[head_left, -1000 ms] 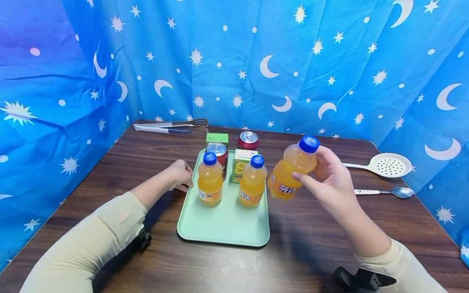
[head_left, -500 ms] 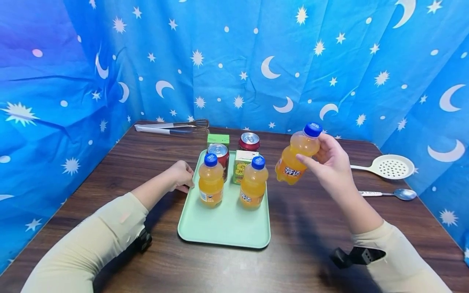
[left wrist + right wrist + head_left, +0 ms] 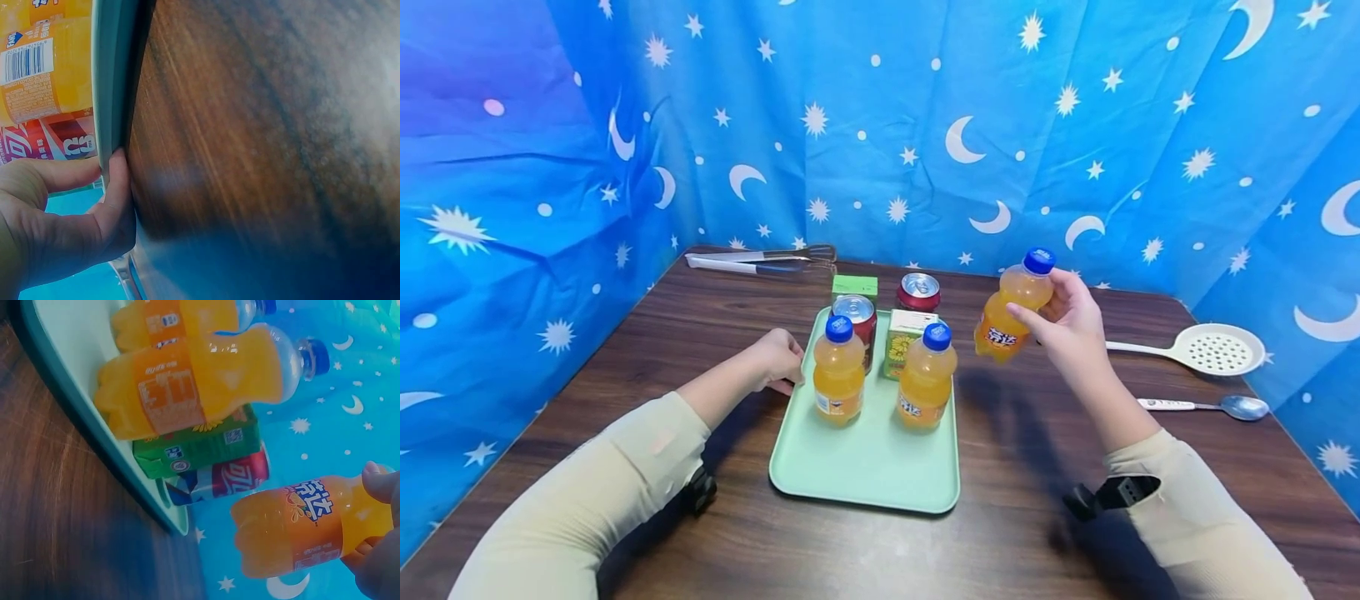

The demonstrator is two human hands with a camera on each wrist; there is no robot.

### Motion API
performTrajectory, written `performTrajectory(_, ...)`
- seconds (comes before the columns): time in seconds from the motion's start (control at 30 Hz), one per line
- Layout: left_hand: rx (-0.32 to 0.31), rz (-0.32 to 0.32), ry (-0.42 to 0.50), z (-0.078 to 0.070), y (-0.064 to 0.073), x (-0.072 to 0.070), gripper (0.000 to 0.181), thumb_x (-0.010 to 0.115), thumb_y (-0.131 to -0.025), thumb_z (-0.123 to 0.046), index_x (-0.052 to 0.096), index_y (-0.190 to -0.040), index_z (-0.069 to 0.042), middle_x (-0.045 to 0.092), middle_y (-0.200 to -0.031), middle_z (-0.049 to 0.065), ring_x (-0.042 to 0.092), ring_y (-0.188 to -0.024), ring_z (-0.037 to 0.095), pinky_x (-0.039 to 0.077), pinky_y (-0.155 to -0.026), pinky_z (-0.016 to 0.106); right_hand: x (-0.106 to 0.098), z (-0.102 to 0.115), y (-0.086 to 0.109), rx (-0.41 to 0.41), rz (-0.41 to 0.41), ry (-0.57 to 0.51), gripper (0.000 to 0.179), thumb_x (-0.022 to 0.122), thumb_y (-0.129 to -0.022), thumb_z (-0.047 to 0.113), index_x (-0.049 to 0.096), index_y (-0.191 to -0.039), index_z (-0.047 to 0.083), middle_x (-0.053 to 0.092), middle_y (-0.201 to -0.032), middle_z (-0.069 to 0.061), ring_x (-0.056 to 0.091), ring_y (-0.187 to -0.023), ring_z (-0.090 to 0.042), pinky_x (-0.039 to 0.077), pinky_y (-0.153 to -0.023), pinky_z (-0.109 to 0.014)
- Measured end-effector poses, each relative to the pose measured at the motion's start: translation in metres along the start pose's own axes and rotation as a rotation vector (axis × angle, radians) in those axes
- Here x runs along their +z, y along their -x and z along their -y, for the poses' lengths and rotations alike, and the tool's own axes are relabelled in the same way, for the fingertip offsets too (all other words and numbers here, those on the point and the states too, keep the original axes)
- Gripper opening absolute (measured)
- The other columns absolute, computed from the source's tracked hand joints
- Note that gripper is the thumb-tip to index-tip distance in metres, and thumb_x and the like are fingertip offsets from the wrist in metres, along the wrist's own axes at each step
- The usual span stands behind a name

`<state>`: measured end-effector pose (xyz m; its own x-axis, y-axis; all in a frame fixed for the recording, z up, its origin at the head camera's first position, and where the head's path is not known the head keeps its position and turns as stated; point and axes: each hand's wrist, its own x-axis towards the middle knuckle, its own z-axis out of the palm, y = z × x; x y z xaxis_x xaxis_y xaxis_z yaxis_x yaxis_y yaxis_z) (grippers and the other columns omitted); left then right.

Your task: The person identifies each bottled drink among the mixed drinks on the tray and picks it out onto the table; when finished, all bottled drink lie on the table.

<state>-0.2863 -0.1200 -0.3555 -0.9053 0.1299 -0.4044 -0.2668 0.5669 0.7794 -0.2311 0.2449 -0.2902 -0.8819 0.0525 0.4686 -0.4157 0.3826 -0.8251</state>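
Observation:
My left hand [image 3: 778, 360] pinches the left rim of a pale green tray [image 3: 865, 471], its thumb on the rim's inner side in the left wrist view. My right hand [image 3: 1070, 321] grips an orange soda bottle [image 3: 1003, 321] with a blue cap, raised and tilted, right of the tray's far end. Two similar bottles stand upright on the tray: a left bottle [image 3: 838, 379] and a right bottle [image 3: 927, 383]. Behind them are a red soda can [image 3: 866, 337] and a juice carton [image 3: 898, 346] with a yellow flower. The right wrist view shows the held bottle's base [image 3: 250, 534] free of the tray.
Farther back stand a green carton [image 3: 855, 286] and another red can [image 3: 918, 292], both partly hidden. A whisk [image 3: 812, 253] and tongs-like utensil [image 3: 722, 264] lie at back left. A white skimmer [image 3: 1217, 348] and a spoon [image 3: 1243, 407] lie at right. A starry blue cloth [image 3: 880, 167] surrounds the table.
My right hand has raised the orange soda bottle and carried it back and away from the tray's right edge. My left hand keeps its hold on the rim. The head view has shifted slightly.

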Motion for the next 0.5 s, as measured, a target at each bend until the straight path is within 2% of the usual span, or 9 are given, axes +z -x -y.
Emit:
performTrajectory(0.27,-0.009,-0.006,-0.004,0.001,-0.001,-0.001,0.035,0.062,-0.076,0.016,0.05,-0.108,0.009,0.05,-0.103,0.019,0.059,-0.083,0.026,0.058,-0.061,0.033,0.007,-0.018,-0.012,0.043,-0.014,-0.023,0.059,0.069,-0.085,0.01,0.038,-0.133,0.0,0.05,-0.13,-0.017,0.048,-0.121,-0.026,0.043,-0.098,-0.033)
performTrajectory(0.5,-0.019,-0.009,-0.015,0.0,0.0,0.001,0.034,0.062,-0.076,0.016,0.051,-0.107,0.008,0.052,-0.1,0.019,0.06,-0.083,0.026,0.058,-0.06,0.033,0.013,-0.03,-0.015,0.092,-0.029,-0.023,0.061,0.069,-0.085,0.012,0.035,-0.134,0.0,0.047,-0.132,-0.016,0.045,-0.124,-0.026,0.041,-0.1,-0.036)
